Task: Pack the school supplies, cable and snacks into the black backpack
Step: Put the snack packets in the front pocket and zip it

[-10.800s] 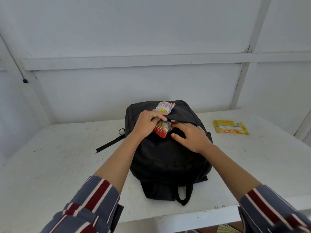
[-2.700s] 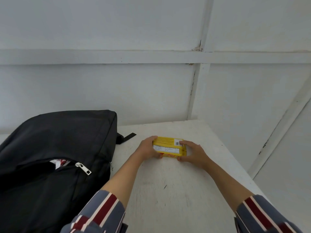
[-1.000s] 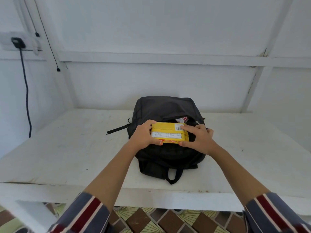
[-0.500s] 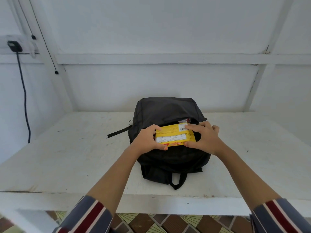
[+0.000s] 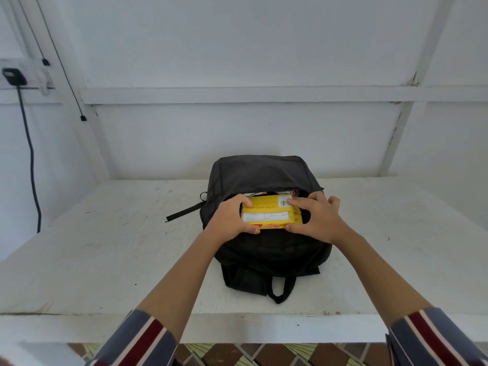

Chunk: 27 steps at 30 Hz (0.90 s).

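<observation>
Head view: the left hand (image 5: 232, 220) and the right hand (image 5: 317, 220) each pinch one end of a yellow snack packet (image 5: 269, 211), thumb on the near edge and fingers curled over the far edge; the packet lies flat at the mouth of the black backpack (image 5: 258, 173), not yet down inside. The opening looks barely wider than the packet, so the risk, as I judge it, is a crimped end catching on the zip edge and the wrapper buckling; another wrapper (image 5: 254, 194) already shows just behind it and may block the way or be dragged out of place; a hard push could crush what is inside, or slide the soft bag back toward the wall.

The bag rests on a scuffed white painted table (image 5: 105, 247), a strap (image 5: 184, 213) trailing left and its carry loop (image 5: 280, 291) toward the near edge; white panelled walls stand behind; a dark cable (image 5: 31, 159) hangs from a plug (image 5: 13, 76) at the left; patterned floor tiles (image 5: 237, 355) show below.
</observation>
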Tool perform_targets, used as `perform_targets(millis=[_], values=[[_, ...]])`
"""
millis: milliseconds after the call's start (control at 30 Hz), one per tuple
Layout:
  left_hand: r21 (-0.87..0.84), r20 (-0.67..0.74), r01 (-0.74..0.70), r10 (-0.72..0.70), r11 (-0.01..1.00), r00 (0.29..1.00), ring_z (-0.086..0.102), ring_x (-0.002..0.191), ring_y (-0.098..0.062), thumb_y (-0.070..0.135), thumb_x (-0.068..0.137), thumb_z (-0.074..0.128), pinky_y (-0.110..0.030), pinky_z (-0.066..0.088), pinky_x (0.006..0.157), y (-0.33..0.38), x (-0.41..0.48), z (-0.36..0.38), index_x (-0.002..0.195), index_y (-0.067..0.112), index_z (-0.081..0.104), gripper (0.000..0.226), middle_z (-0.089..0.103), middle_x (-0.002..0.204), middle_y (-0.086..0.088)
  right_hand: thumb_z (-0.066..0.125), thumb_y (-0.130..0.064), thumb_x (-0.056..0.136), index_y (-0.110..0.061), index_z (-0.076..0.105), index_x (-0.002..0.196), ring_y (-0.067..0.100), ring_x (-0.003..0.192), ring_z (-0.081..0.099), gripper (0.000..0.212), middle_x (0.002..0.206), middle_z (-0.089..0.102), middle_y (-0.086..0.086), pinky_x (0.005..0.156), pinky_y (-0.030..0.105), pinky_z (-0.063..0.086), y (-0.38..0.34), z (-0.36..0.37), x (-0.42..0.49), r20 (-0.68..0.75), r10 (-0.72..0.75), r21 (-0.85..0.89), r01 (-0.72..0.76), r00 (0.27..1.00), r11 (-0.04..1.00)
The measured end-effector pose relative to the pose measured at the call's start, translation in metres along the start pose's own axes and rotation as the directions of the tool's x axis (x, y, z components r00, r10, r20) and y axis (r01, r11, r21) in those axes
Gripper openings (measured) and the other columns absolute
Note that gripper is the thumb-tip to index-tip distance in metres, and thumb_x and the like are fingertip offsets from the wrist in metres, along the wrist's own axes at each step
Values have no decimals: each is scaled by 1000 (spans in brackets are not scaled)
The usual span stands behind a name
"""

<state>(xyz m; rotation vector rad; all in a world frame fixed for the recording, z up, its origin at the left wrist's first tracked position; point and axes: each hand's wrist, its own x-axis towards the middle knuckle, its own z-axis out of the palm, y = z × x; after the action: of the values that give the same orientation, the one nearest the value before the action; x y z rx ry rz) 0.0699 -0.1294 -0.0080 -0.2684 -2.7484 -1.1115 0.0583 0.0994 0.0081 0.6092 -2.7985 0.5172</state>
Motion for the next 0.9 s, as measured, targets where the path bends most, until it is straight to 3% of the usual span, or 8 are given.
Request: perform_targets(millis=[100,333,433,533,667,767,900], values=[[5,10,2,-2,1000,1000,58,95,-20,22,63,85,-35,51,84,0,0,-3,106,20,50,56,56,116,-1,63,-64,69,-31,46,135,10,118,29,76,110,33,-12,82,22,8,1,-1,1,10,-16,-4,16,1000,1000],[20,23,-4,3,1000,1000,57,97,-21,19,63,84,-37,52,85,0,2,-5,105,23,47,56,53,119,-2,58,-72,63,-34,47,133,11,115,33,80,110,38,-6,77,20,5,2,-1,6,39,-24,-75,27,999,997],[5,3,-1,1,1000,1000,57,100,-20,19,65,84,-38,51,88,1,5,-4,106,22,47,55,54,121,-4,61,-61,76,-32,45,136,13,118,33,68,118,43,-1,87,26,8,0,-2,8,37,-13,-112,18,999,994],[-27,-33,-2,2,1000,999,52,110,-17,15,66,83,-30,46,93,3,8,-3,113,16,47,58,55,125,-5,54,-58,83,-30,40,139,13,119,31,64,127,47,-4,93,30,10,-2,0,9,30,-9,-142,14,1000,990],[-25,-55,1,-3,1000,998,51,111,-18,11,64,83,-31,46,93,3,11,2,115,17,45,64,53,124,-6,42,-65,85,-32,31,144,15,126,26,68,144,38,-10,94,32,11,1,9,12,28,-9,-243,15,1000,970],[-4,-111,22,-22,1000,994,52,113,-22,12,64,84,-38,47,94,3,12,7,116,18,45,65,54,124,-6,43,-62,86,-32,32,143,16,127,28,65,142,40,-8,96,32,14,4,13,16,-4,13,-241,-14,1000,971],[109,-168,27,-8,994,986,54,105,-20,20,70,80,-30,44,82,6,12,11,119,19,42,62,57,120,-3,42,-59,89,-32,34,141,17,121,37,60,131,52,-6,99,35,19,3,15,19,-29,40,-241,-45,999,969]])
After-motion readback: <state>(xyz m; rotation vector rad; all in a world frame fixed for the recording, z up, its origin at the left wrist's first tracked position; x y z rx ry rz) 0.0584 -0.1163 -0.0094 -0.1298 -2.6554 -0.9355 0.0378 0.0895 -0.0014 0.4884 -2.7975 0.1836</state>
